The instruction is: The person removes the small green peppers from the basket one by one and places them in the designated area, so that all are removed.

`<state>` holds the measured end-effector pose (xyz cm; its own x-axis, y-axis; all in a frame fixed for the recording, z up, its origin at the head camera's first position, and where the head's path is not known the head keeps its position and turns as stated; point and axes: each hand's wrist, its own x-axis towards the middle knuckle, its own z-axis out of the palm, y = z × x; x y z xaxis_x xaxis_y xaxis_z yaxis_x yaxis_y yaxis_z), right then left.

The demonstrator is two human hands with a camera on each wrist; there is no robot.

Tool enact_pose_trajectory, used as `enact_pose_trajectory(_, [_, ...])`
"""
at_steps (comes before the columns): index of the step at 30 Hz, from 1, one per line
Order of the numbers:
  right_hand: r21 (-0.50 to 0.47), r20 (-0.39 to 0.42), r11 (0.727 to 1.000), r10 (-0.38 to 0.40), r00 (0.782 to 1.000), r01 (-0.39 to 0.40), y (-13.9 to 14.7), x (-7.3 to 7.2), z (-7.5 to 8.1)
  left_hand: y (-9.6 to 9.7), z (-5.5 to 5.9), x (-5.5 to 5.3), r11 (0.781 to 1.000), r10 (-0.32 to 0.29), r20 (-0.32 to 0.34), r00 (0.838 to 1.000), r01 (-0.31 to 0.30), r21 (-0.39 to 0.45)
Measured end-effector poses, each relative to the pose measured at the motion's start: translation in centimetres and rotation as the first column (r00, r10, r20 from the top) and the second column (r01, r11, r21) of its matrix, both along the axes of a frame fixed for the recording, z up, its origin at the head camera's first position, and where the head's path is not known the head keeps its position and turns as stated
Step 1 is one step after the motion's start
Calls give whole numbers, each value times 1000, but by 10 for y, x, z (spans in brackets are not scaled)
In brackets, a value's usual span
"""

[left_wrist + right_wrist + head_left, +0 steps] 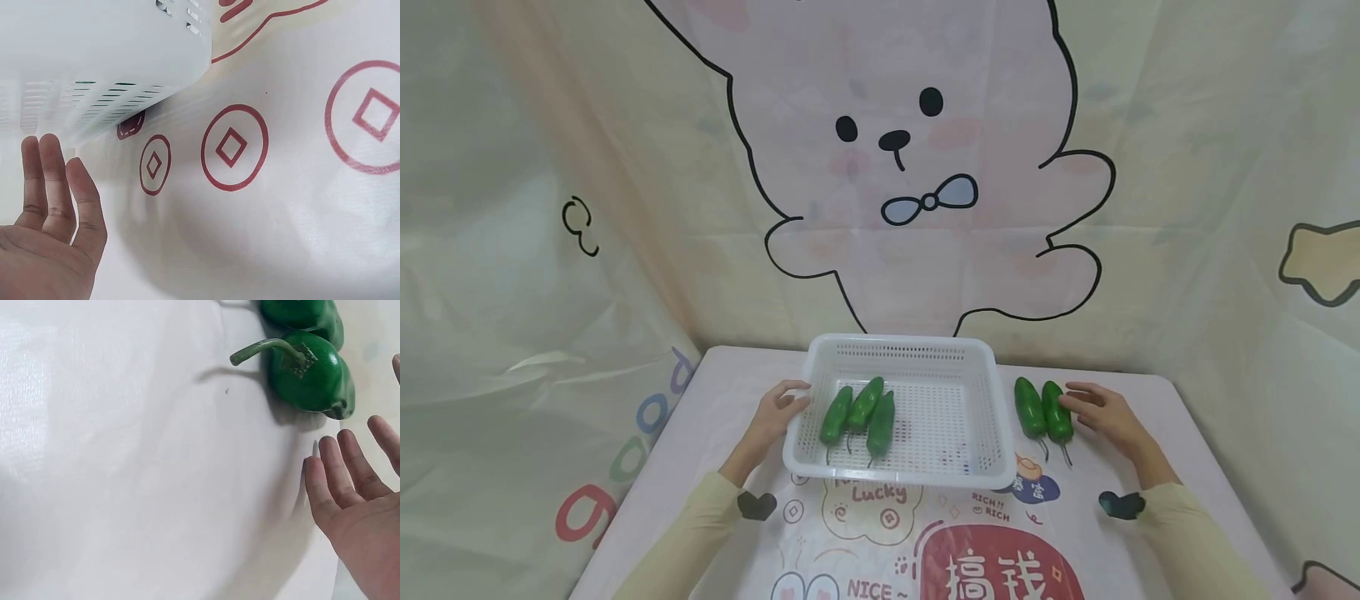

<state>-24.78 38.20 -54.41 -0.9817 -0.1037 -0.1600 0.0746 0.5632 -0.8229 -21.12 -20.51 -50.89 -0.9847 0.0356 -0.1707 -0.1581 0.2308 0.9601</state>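
A white plastic basket [973, 481] with perforated walls stands at the back middle of the table. Inside its left half lie three green peppers [881, 423]. Two more green peppers [1030, 407] lie side by side on the table, just right of the basket. My left hand [778, 412] is at the basket's left wall, fingers extended and fingertips close to its side [112, 103]. My right hand [1105, 412] is beside the rightmost pepper [306, 375], its fingers spread and holding nothing; a gap shows between fingertips and pepper in the right wrist view.
The table [1150, 417] has a printed cover with red lettering and cartoon drawings. Behind it hangs a curtain [910, 267] with a large bear print, and more fabric [512, 333] closes off the left side.
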Motion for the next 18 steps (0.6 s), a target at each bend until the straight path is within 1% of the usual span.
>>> enact_pose_trajectory(2, [-2,-9,1000,-3,1000,3,2,1,2,2,9,4,1000,-13,-5,1000,13,-6])
enact_pose_trajectory(5, [-29,-25,999,-28,999,27,3,2,5,3,17,7,1000,-24,-12,1000,23,-4])
enact_pose_trajectory(7, [-65,-37,997,-48,998,45,2,1,8,3,19,8,1000,-19,-12,1000,19,-8])
enact_pose_trajectory(9, [-102,-50,992,-77,996,72,-1,1,12,3,18,7,1000,-12,-3,1000,12,-10])
enact_pose_trajectory(11, [-139,-69,986,-101,992,91,-7,0,18,2,14,5,1000,-10,5,1000,10,-18])
enact_pose_trajectory(14, [-231,-97,967,-136,986,111,-17,1,25,-2,-1,-2,1000,-3,12,1000,3,-9])
enact_pose_trajectory(16, [-345,-104,932,-152,983,108,-24,2,29,-5,-11,-6,1000,5,10,1000,-5,2])
enact_pose_trajectory(18, [-451,-110,887,-163,980,97,-32,3,32,-6,-20,-9,1000,17,10,1000,-17,11])
